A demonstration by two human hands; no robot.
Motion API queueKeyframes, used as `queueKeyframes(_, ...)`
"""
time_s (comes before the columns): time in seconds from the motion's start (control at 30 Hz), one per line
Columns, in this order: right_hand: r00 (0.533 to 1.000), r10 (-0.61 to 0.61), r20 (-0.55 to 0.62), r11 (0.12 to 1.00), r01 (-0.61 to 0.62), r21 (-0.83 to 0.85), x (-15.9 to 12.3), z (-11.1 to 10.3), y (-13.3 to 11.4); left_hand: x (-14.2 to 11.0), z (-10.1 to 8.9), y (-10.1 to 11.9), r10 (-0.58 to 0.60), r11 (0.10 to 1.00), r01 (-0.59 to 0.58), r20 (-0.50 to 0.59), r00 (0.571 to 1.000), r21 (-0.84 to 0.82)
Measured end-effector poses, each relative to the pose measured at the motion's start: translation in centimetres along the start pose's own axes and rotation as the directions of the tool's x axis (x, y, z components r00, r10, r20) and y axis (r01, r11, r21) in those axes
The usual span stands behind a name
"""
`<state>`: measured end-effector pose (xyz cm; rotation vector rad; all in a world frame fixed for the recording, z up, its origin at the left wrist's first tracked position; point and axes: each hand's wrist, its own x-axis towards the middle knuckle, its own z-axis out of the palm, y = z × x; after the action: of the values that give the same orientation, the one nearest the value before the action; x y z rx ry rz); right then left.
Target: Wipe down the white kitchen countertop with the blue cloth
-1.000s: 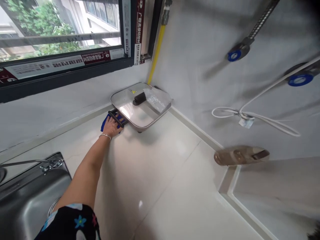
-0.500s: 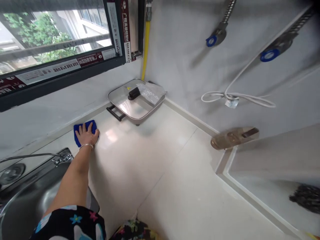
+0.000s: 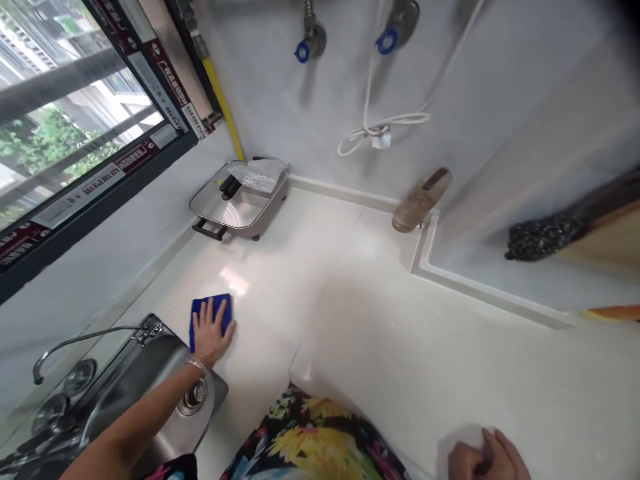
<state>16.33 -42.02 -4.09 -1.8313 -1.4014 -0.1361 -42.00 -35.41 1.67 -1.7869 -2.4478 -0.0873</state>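
Left hand (image 3: 211, 333): flat, fingers spread wide, palm down on a blue cloth (image 3: 223, 313), not gripping it. Cloth lies on the white countertop (image 3: 320, 293), fingertips on its far half, part of it showing past the fingers. Silver bangle (image 3: 197, 366) on the left wrist. Hand sits just beyond the rim of a stainless steel sink (image 3: 150, 380), at near left; drain strainer (image 3: 193, 398) in the basin close below the wrist, curved faucet (image 3: 85, 337) left of the hand.

Right hand (image 3: 483, 460): at the near right edge of the frame, partly cut off, fingers curved over a pale patch (image 3: 463, 445) on the counter. Whether it holds anything: cannot tell. Floral garment (image 3: 310, 440) between the two hands, at the near edge.

Farther out: square pan with glass lid (image 3: 235, 207) in the far corner, well apart from the cloth, black lid handle (image 3: 229, 187) on top, clear plastic wrap (image 3: 259, 175) lying on the lid. Yellow gas pipe (image 3: 220, 100) behind it, window (image 3: 75, 127) along the left. On the far wall, two blue-capped valves (image 3: 303, 52) and a looped white cable (image 3: 380, 127). Tan object (image 3: 420, 200) at far right, hard to identify.
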Motion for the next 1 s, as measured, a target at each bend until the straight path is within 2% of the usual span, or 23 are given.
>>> queueKeyframes(0.07,1.000,0.005,0.004,1.000,-0.005,-0.009,-0.2,0.1,0.3,-2.7,-0.4,2.2,0.209,0.978,-0.208,0.038,0.977,-0.030)
queueKeyframes(0.17,1.000,0.010,0.019,1.000,-0.010,-0.014,-0.5,0.3,0.5,-5.2,-1.1,5.4,0.448,0.893,-0.441,0.074,0.891,-0.087)
queueKeyframes(0.23,1.000,0.012,0.018,1.000,-0.012,-0.018,-0.6,0.5,0.5,-5.7,-1.4,7.5,0.559,0.827,-0.547,0.097,0.823,-0.126)
queueKeyframes(0.33,1.000,-0.001,0.014,1.000,0.002,-0.030,-0.5,0.6,0.3,-5.0,-1.6,10.6,0.677,0.733,-0.656,0.113,0.727,-0.178)
queueKeyframes(0.47,1.000,-0.013,0.009,0.999,0.013,-0.033,-0.2,0.6,-0.2,-2.8,-1.3,14.6,0.770,0.633,-0.745,0.075,0.633,-0.213)
queueKeyframes(0.57,1.000,-0.007,0.010,0.999,0.008,-0.035,-0.1,0.7,-0.5,-0.6,-1.1,17.2,0.812,0.575,-0.784,0.047,0.582,-0.235)
queueKeyframes(0.8,1.000,-0.016,-0.022,0.997,0.015,-0.078,-0.1,1.3,-0.9,7.3,-0.7,21.7,0.893,0.434,-0.861,-0.002,0.450,-0.267)
queueKeyframes(0.9,1.000,-0.010,-0.017,0.995,0.008,-0.099,-0.2,1.5,-1.1,10.7,-0.1,23.9,0.892,0.428,-0.866,-0.031,0.450,-0.257)
queueKeyframes(1.0,1.000,-0.011,-0.011,0.993,0.010,-0.122,-0.1,1.7,-1.2,13.7,0.7,26.8,0.866,0.467,-0.849,-0.065,0.495,-0.246)
